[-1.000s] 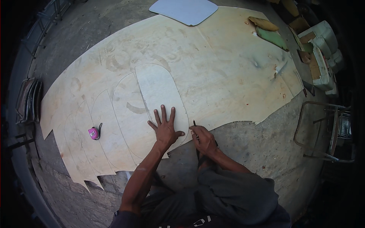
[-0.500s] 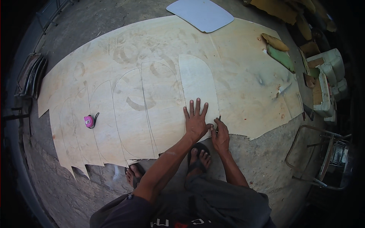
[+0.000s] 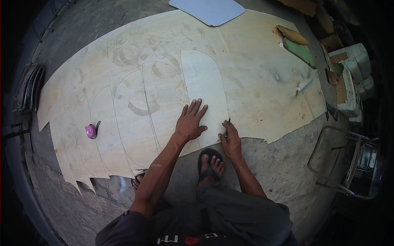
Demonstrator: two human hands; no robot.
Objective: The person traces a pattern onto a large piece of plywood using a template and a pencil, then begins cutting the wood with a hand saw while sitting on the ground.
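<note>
My left hand (image 3: pixel 191 123) lies spread on a pale template (image 3: pixel 204 78) with one rounded end, at its left edge. The template rests on a large sheet of thin plywood (image 3: pixel 254 90) on the ground. My right hand (image 3: pixel 232 141) is closed around a slim dark pencil (image 3: pixel 229 121), whose tip is by the template's right edge near its lower end. Left of the template, several curved outlines are drawn on the plywood. A pink tape measure (image 3: pixel 90 131) with a black strap lies among these outlines.
A whitish rounded board (image 3: pixel 209 11) overlaps the sheet's far edge. Green and tan pads (image 3: pixel 298 53) lie at the right, near white seat pieces (image 3: pixel 353 82). A metal chair frame (image 3: pixel 347 164) stands on the concrete, and dark stacked frames (image 3: pixel 28 88) at far left. My sandalled feet are at the near edge.
My left hand has slid left across the template, away from my right hand. My right hand has shifted slightly, still holding the pencil. The view has shifted a little.
</note>
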